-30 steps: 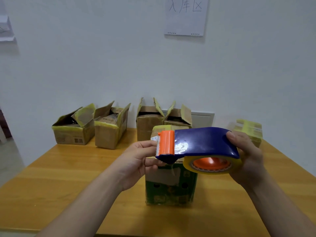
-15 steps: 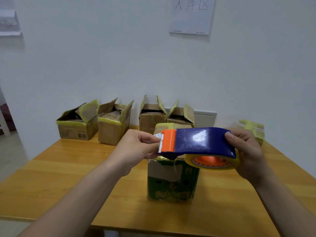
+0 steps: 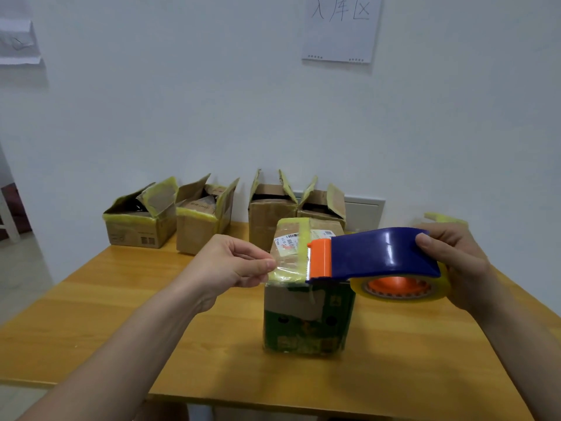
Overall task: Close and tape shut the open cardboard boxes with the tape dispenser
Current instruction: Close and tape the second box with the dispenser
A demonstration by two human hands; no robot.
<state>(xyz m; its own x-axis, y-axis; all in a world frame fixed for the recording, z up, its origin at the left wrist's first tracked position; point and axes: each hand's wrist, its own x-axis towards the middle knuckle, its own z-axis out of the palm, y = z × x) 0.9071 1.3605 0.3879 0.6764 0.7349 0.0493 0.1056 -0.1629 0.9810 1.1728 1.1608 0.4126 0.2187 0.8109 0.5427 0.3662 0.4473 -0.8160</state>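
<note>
A person's right hand (image 3: 455,265) grips the blue-and-orange tape dispenser (image 3: 376,253) above a wooden table (image 3: 121,314), while the left hand (image 3: 230,262) pinches the clear tape end (image 3: 288,268) stretching from its blade, in front of a closed green box (image 3: 306,317). Open cardboard boxes (image 3: 139,226) line the wall behind.

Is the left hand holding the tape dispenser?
No, the left hand pinches the loose tape end; the right hand holds the tape dispenser.

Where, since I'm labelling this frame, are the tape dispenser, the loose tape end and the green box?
tape dispenser (image 3: 379,253), head view, on its blue cover.
loose tape end (image 3: 290,270), head view, midway along the strip.
green box (image 3: 303,332), head view, on its front face.
</note>
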